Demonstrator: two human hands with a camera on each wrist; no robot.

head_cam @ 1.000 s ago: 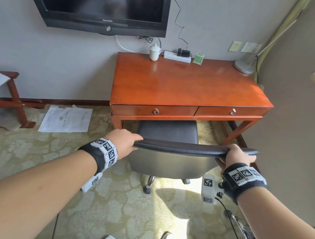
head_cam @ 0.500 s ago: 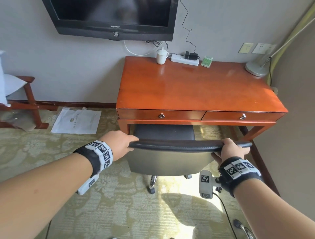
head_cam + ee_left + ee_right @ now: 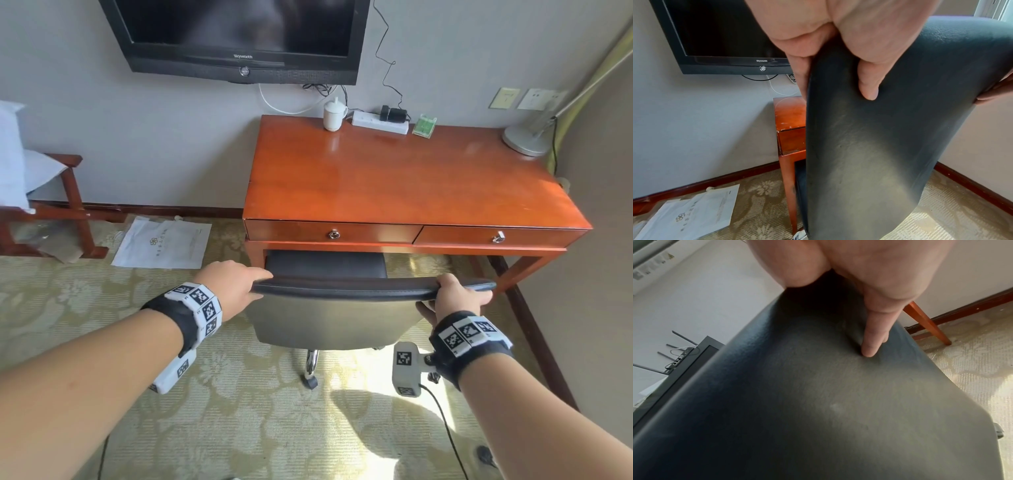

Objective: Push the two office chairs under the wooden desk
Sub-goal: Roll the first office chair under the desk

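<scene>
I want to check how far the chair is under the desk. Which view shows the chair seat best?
The head view: the chair seat reaches partly under the wooden desk. The left wrist view shows only a dark sliver of it beside the desk leg; the right wrist view shows only the backrest.

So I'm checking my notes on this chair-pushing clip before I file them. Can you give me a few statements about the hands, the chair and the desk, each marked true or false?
1. Both hands grip the top edge of the chair backrest. True: the left hand holds its left end, the right hand its right end.
2. The chair seat is partly under the wooden desk. True.
3. One desk drawer stands open. False: both drawers are closed.
4. A white lidded cup stands at the back of the desk. True.
5. The paper bag lies on the desk. False: it lies on the carpet, left of the desk.
</scene>
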